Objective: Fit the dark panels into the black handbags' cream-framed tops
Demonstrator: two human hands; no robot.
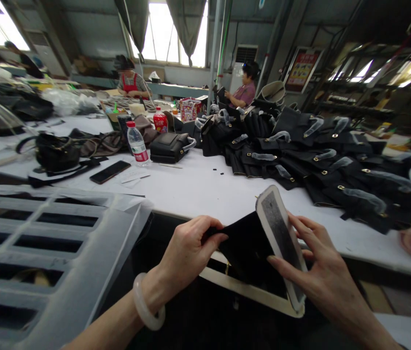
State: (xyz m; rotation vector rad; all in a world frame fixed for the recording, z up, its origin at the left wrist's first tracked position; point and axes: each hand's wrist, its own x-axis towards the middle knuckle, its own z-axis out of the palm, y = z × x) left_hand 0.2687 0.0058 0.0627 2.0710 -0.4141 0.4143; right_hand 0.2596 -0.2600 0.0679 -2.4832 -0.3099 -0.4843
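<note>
My left hand point(187, 253) pinches the edge of a black fabric bag piece point(245, 248) just below the table's front edge. My right hand point(318, 270) grips a flat stiff insert with a cream border and a dark grey face point(281, 243), which stands tilted against the black piece. A pale bangle sits on my left wrist. A cream-edged panel point(249, 291) lies under both hands.
A white table point(205, 189) carries a large heap of black bags with wrapped handles point(322, 160), a black handbag point(170, 146), a water bottle point(137, 144), a phone point(110, 171). A grey slatted crate point(44, 253) stands at left. Two people sit at the far end.
</note>
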